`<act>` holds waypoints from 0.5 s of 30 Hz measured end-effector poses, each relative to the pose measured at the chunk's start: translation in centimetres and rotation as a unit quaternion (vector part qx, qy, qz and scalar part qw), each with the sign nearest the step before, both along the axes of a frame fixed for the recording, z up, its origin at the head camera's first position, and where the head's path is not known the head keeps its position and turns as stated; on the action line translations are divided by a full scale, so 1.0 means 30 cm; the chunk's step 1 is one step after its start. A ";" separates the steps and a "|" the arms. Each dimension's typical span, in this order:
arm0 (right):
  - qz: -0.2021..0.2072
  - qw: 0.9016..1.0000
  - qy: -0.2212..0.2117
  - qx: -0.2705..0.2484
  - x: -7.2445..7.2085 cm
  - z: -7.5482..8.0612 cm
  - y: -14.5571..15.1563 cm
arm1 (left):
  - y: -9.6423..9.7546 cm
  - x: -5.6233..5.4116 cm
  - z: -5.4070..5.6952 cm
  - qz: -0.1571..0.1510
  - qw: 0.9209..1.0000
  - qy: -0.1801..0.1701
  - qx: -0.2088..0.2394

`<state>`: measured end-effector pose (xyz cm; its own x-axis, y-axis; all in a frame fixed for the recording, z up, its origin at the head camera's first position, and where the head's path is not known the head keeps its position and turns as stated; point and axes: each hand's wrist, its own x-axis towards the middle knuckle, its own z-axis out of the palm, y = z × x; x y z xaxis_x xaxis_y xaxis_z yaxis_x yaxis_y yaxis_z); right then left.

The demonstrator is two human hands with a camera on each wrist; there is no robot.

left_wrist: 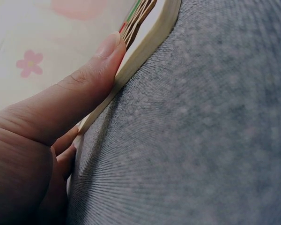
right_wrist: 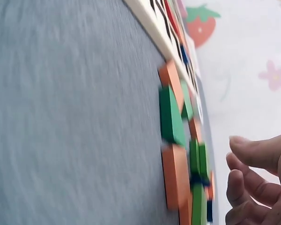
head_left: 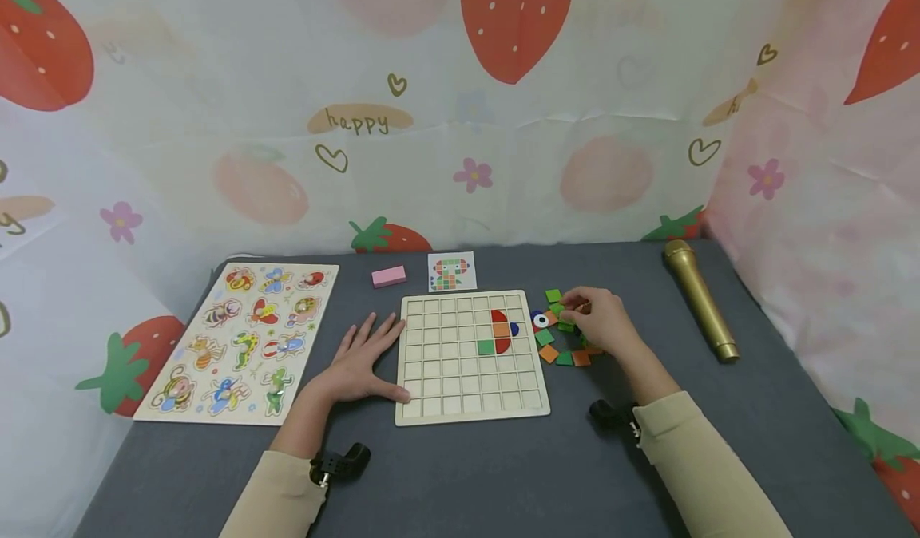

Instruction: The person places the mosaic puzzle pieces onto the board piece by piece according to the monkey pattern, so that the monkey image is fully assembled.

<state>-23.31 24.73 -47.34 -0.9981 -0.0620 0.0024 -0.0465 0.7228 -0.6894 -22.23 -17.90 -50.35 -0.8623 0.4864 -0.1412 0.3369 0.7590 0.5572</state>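
A pale wooden grid board (head_left: 470, 402) lies on the table, with red rounded pieces (head_left: 503, 346), an orange square, a green square (head_left: 486, 348) and a blue piece set in its cells. My left hand (head_left: 362, 366) is spread at the board's left side, its thumb (left_wrist: 96, 72) resting on the edge. Over the loose green and orange tiles (head_left: 564, 358) right of the board hovers my right hand (head_left: 600, 320). Its thumb and fingers (right_wrist: 253, 152) bend toward each other, with no tile showing between them in the right wrist view. A round white-and-blue eye piece (head_left: 541, 321) lies among the tiles.
Behind the board sit a small pattern card (head_left: 451, 273) and a pink block (head_left: 389, 276). A wooden puzzle board (head_left: 237, 342) with cartoon insects and animals lies at the left. At the right is a gold microphone (head_left: 700, 302). Strawberry-printed cloth hangs behind.
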 end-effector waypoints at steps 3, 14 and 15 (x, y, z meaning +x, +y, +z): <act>-0.010 1.000 -0.009 0.003 -0.007 -0.003 0.046 | -0.002 -0.001 -0.002 -0.001 1.000 0.000 0.000; -0.017 0.998 -0.051 0.028 -0.026 -0.035 0.173 | -0.010 -0.007 -0.019 -0.004 1.000 0.004 0.008; -0.013 0.998 -0.057 0.030 -0.028 -0.035 0.178 | -0.009 -0.007 -0.019 -0.004 1.000 0.004 0.010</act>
<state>-24.16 30.06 -48.38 -0.9930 -0.0322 -0.1134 0.0488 0.7634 -0.6441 -22.42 -18.18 -50.92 -0.8599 0.4951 -0.1244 0.3470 0.7457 0.5688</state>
